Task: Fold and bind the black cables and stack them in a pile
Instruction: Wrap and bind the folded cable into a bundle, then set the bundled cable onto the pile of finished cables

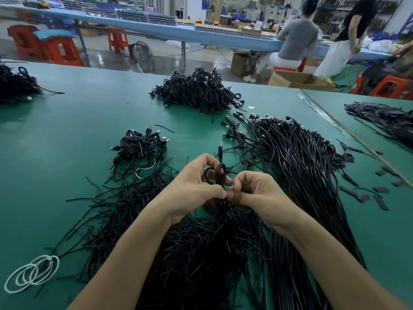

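Note:
A folded black cable (219,175) stands upright between my hands, its USB plug sticking up above them. My left hand (196,186) grips the folded loops from the left. My right hand (257,189) pinches the bundle at its middle, fingertips meeting my left thumb. Beneath my forearms lies a heap of thin black ties (178,231). A long sheaf of unfolded black cables (297,166) runs along the right. A small pile of bound cables (140,146) sits to the left, and a bigger pile (199,90) lies farther back.
The green table (78,121) also carries white loops (31,274) at the near left, another cable heap (15,83) at the far left, and black strips (366,195) on the right. Two people work at a blue bench (201,34) beyond the table.

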A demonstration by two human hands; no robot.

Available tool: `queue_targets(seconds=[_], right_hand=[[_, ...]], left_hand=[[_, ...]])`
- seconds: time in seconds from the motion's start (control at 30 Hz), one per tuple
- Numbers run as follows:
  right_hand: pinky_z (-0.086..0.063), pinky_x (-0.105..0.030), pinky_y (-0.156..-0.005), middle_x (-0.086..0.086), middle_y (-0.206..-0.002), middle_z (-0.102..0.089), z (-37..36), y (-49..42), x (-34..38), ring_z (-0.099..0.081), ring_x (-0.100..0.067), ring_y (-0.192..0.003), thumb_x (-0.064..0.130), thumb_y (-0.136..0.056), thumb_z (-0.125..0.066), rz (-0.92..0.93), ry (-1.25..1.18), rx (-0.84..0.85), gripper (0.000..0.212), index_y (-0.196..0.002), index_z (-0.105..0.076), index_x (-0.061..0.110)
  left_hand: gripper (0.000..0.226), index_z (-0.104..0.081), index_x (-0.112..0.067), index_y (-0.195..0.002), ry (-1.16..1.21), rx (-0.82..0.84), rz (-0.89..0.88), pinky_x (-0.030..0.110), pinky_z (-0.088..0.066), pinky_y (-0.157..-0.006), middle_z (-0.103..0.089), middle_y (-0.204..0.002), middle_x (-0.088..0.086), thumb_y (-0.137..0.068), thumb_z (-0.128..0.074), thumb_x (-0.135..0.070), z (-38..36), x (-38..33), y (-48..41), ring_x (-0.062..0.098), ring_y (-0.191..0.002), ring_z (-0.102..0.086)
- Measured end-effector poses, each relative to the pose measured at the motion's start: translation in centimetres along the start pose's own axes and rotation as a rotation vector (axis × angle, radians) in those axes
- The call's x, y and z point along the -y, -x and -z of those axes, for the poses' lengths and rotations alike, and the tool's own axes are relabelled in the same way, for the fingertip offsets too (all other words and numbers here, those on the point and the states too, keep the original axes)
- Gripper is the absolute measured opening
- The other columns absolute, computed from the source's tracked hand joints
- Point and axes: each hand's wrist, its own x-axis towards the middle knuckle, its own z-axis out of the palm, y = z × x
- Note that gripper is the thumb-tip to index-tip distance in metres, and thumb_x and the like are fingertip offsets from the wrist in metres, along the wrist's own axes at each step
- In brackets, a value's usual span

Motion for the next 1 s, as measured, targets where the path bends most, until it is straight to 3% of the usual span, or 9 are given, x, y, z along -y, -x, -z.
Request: queue_targets(seconds=[0.1,0.23,0.37,0.53,0.67,0.8,0.9,0.97,1.0], right_hand=[[-0.051,-0.021,-0.055,-0.003,-0.074,-0.073,0.6,-1.0,-1.0,-0.062,-0.011,-0.062,-0.002,-0.089,-0.067,-0.050,-0.042,-0.065,0.017,-0.086,-0.056,0.010],[-0.051,-0.022,-0.075,0.000,-0.098,-0.071,2.8,-4.0,-2.5,-0.063,-0.015,-0.087,0.010,-0.095,-0.062,-0.058,0.621,-0.340,0.011,-0.102,-0.064,0.018],[-0.037,-0.042,-0.106,-0.001,-0.144,-0.051,3.4,-6.8,-3.6,-0.042,-0.028,-0.129,0.022,-0.103,-0.048,-0.158,1.230,-0.170,0.043,-0.145,-0.044,0.024],[-0.039,-0.040,-0.102,-0.006,-0.131,-0.059,2.1,-8.1,-4.3,-0.046,-0.027,-0.123,0.025,-0.102,-0.050,-0.156,1.507,-0.150,0.034,-0.135,-0.054,0.019],[-0.045,-0.037,-0.091,-0.004,-0.108,-0.068,1.8,-7.6,-2.8,-0.053,-0.024,-0.103,0.031,-0.103,-0.050,-0.008,1.359,-0.340,0.026,-0.115,-0.070,0.018],[-0.045,-0.034,-0.081,0.001,-0.090,-0.070,1.7,-6.2,0.2,-0.056,-0.015,-0.091,0.036,-0.101,-0.053,0.153,1.076,-0.354,0.023,-0.105,-0.072,0.023],[-0.037,-0.016,-0.053,0.003,-0.072,-0.063,0.9,-4.7,2.5,-0.047,0.000,-0.056,0.032,-0.100,-0.056,0.188,0.751,-0.177,0.017,-0.094,-0.070,0.024],[-0.038,-0.019,-0.055,0.005,-0.071,-0.061,0.5,-3.6,3.6,-0.047,-0.003,-0.058,0.028,-0.100,-0.057,0.242,0.647,-0.130,0.016,-0.090,-0.069,0.026],[-0.042,-0.024,-0.059,0.006,-0.073,-0.062,0.4,-3.1,3.9,-0.050,-0.006,-0.063,0.027,-0.100,-0.058,0.276,0.616,-0.126,0.016,-0.088,-0.068,0.027]], left_hand=[[0.038,-0.054,-0.020,-0.101,-0.143,-0.071,-0.011,0.031,-0.051,-0.070,-0.073,-0.097,0.005,-0.082,-0.066,0.011,0.7,0.3,-0.5,0.017,-0.075,-0.063],[0.038,-0.053,-0.034,-0.099,-0.340,-0.345,-0.033,0.037,-0.055,-0.079,-0.067,-0.102,-0.005,-0.086,-0.071,-0.003,3.9,0.3,-2.1,0.012,-0.081,-0.068],[0.033,-0.054,-0.030,-0.103,-0.475,-0.664,-0.101,0.021,-0.050,-0.064,-0.067,-0.095,-0.005,-0.086,-0.075,-0.010,8.1,0.2,-4.9,0.009,-0.079,-0.065],[0.043,-0.058,-0.009,-0.131,-0.647,-0.872,-0.018,0.035,-0.048,-0.099,-0.056,-0.128,0.014,-0.091,-0.071,-0.019,11.8,1.2,-8.2,0.029,-0.110,-0.060],[0.047,-0.053,-0.011,-0.137,-0.698,-0.794,0.161,0.039,-0.044,-0.102,-0.037,-0.141,0.015,-0.093,-0.067,-0.022,11.9,2.4,-8.3,0.032,-0.119,-0.052],[0.047,-0.058,-0.019,-0.131,-0.817,-0.762,-0.128,0.032,-0.047,-0.097,-0.044,-0.124,0.003,-0.087,-0.065,-0.003,8.5,1.8,-6.6,0.024,-0.113,-0.051],[0.061,-0.055,-0.029,-0.134,-0.784,-0.289,-0.338,0.020,-0.041,-0.098,-0.056,-0.123,-0.012,-0.079,-0.071,-0.008,4.8,1.1,-4.8,0.004,-0.113,-0.052],[0.040,-0.062,-0.027,-0.124,-0.640,-0.011,-0.336,0.017,-0.047,-0.093,-0.067,-0.116,-0.013,-0.086,-0.072,-0.018,2.5,1.0,-4.0,-0.003,-0.107,-0.060],[0.019,-0.067,-0.022,-0.110,-0.532,-0.006,-0.337,0.018,-0.052,-0.081,-0.073,-0.100,-0.012,-0.091,-0.069,-0.022,1.5,1.2,-3.7,-0.002,-0.090,-0.066]])
